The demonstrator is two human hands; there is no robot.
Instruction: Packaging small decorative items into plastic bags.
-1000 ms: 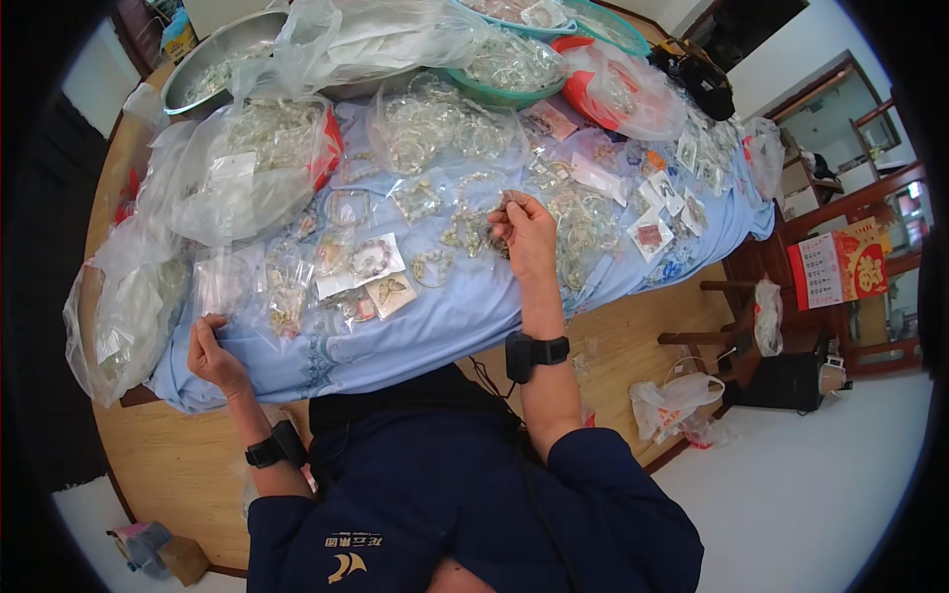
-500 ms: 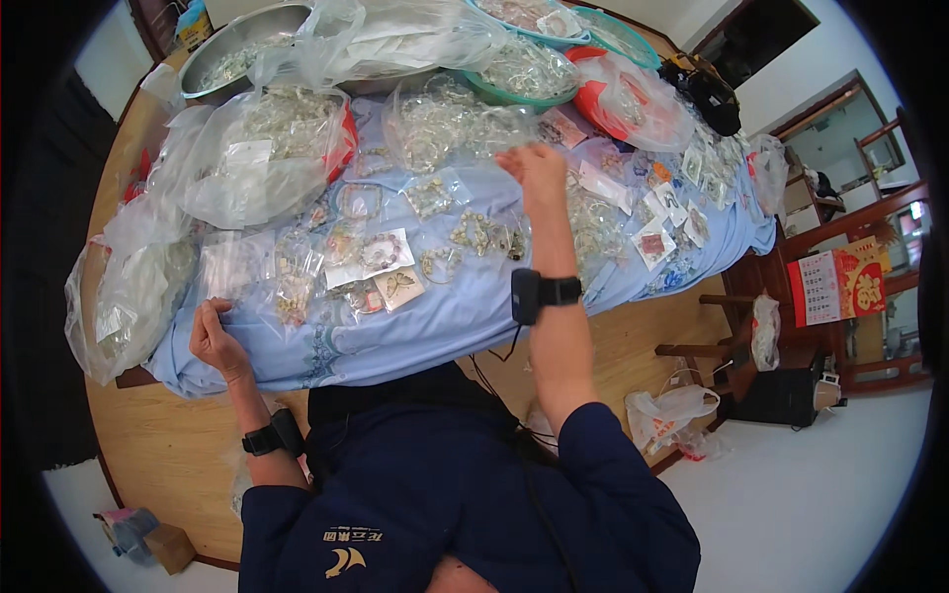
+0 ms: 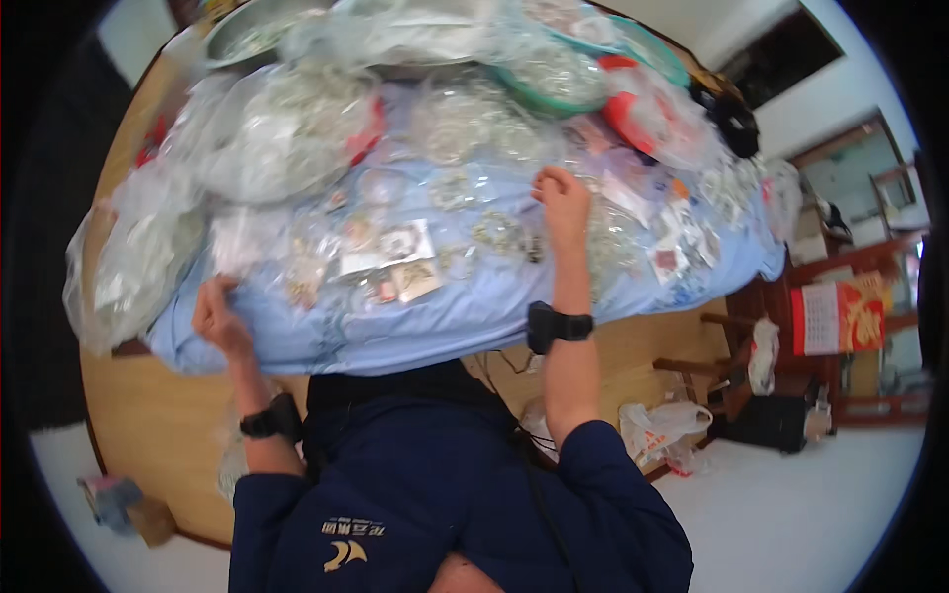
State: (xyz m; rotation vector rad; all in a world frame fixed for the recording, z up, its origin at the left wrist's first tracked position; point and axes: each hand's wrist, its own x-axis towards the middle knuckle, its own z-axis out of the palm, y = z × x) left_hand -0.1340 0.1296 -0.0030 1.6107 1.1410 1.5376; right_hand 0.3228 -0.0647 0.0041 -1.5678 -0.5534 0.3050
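Note:
My left hand [image 3: 217, 314] is closed at the near left edge of the cloth-covered table, beside a stack of clear plastic packets [image 3: 247, 237]. My right hand [image 3: 564, 206] hovers above the middle right of the table with its fingers curled together. Whatever either hand may be pinching is too small or blurred to make out. Between the hands lie bead bracelets [image 3: 494, 232] and a white card with a dark bracelet [image 3: 403, 240]. Closer to me is a card with a butterfly-like shape [image 3: 416, 280]. To the right of my right hand are small bagged pieces [image 3: 615, 242].
Large clear bags of jewelry [image 3: 287, 133] crowd the left and back. A steel basin [image 3: 222, 49], a green basin [image 3: 554, 104] and a red basin [image 3: 623, 109] stand along the far side. The blue cloth [image 3: 445, 331] hangs over the near edge. Wooden furniture [image 3: 771, 361] stands at right.
My right hand has drawn back toward me, away from the far bags, its fingers still curled. My left hand stays at the packets. The whole view has shifted slightly and blurred.

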